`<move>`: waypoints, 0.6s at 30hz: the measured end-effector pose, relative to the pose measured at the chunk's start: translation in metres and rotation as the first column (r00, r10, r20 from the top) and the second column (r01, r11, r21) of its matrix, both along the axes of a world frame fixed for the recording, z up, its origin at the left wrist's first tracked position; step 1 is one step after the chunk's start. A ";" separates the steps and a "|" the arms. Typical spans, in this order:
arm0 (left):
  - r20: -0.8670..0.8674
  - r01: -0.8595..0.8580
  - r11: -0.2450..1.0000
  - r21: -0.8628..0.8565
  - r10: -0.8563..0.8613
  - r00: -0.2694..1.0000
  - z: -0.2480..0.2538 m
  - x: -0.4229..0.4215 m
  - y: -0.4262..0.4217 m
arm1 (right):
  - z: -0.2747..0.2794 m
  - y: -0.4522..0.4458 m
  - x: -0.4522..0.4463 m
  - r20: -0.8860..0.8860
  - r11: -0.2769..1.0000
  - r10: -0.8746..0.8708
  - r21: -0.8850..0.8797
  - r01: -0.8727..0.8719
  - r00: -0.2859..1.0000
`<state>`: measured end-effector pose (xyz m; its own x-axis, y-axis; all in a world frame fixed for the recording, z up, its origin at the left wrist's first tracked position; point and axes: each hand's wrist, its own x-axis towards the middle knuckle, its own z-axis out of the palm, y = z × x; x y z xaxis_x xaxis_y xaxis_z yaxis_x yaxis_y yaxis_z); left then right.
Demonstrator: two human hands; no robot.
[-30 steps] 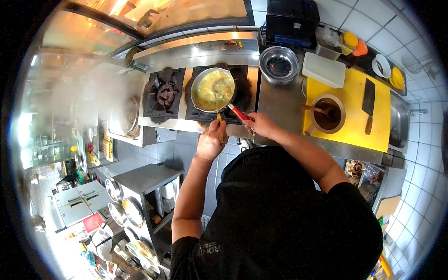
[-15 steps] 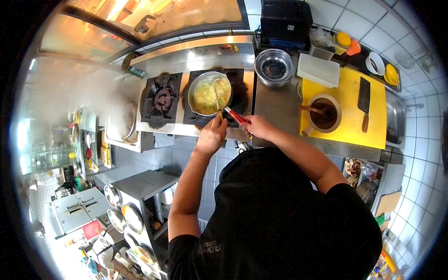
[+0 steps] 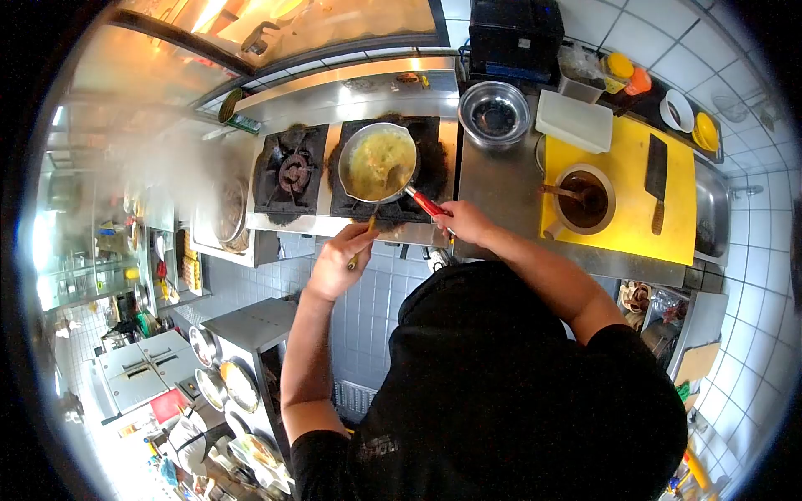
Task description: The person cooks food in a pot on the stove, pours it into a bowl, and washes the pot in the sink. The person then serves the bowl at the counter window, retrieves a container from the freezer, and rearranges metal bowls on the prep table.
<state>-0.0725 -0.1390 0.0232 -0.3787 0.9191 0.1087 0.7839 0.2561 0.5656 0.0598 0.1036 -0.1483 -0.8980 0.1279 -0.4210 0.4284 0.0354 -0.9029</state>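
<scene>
A pan (image 3: 378, 163) with yellowish, soupy food in it sits on the right burner of the stove. My left hand (image 3: 341, 257) is closed round the yellow-handled spoon (image 3: 373, 223), just below the pan's near edge; the spoon's head dips into the food. My right hand (image 3: 462, 223) is closed at the end of the pan's red handle (image 3: 427, 203), which points toward the lower right.
Left of the pan is a bare burner (image 3: 292, 171). On the right stand a steel bowl (image 3: 494, 114), a white container (image 3: 574, 121), and a yellow board (image 3: 668, 200) bearing a cleaver (image 3: 657, 171) and a pot of brown sauce (image 3: 585, 199). Steam rises at the left.
My left hand has moved left and down, away from the pan handle, with the spoon tilted differently. The food has shifted in the pan. My right hand has stayed at the handle.
</scene>
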 end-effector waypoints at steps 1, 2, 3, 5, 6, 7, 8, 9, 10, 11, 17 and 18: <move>-0.010 -0.014 1.000 0.028 0.014 1.000 -0.013 -0.001 0.006 | 0.001 0.000 0.000 0.007 1.000 -0.003 -0.005 0.003 1.000; -0.020 -0.028 0.998 0.057 0.030 0.999 -0.023 -0.002 0.011 | 0.003 0.000 0.000 0.014 1.000 -0.006 -0.009 0.006 1.000; -0.026 -0.014 0.995 0.096 0.017 1.000 -0.025 -0.001 0.018 | 0.005 0.001 0.001 0.021 1.000 -0.005 -0.010 0.005 1.000; -0.098 -0.004 0.999 0.047 0.008 0.995 -0.032 -0.003 0.026 | 0.008 0.002 0.001 0.031 1.000 -0.012 -0.009 0.012 0.999; -0.134 -0.001 1.000 0.019 0.004 0.991 -0.037 -0.006 0.028 | 0.009 0.001 0.000 0.035 1.000 -0.014 -0.011 0.015 0.999; -0.166 0.010 0.999 -0.031 -0.015 0.986 -0.044 -0.012 0.027 | 0.008 0.000 0.000 0.040 1.000 -0.015 -0.019 0.016 0.999; -0.226 0.019 0.997 -0.072 -0.035 0.973 -0.049 -0.018 0.025 | 0.007 -0.001 -0.001 0.045 0.999 -0.017 -0.028 0.019 0.999; -0.284 0.027 0.993 -0.114 -0.058 0.957 -0.049 -0.022 0.026 | 0.006 -0.002 -0.001 0.050 0.999 -0.021 -0.037 0.022 0.999; -0.339 0.033 0.987 -0.157 -0.085 0.937 -0.049 -0.024 0.026 | 0.005 -0.002 -0.001 0.053 1.000 -0.014 -0.016 0.015 0.998; -0.426 0.038 0.989 -0.139 -0.095 0.900 -0.049 -0.024 0.026 | 0.003 -0.002 -0.001 0.057 1.000 -0.009 0.004 0.008 0.998; -0.405 -0.023 0.931 -0.363 -0.135 0.904 -0.051 -0.006 0.019 | 0.001 -0.005 -0.001 0.050 0.999 -0.030 -0.026 0.032 0.998; -0.383 -0.036 0.932 -0.362 -0.114 0.917 -0.046 0.003 0.020 | 0.003 -0.005 0.000 0.047 0.998 -0.035 -0.042 0.037 0.998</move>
<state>-0.0699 -0.1189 -0.0230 -0.3368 0.9368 -0.0948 0.9346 0.3448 0.0874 0.0595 0.0986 -0.1453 -0.8725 0.1406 -0.4680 0.4702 -0.0188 -0.8823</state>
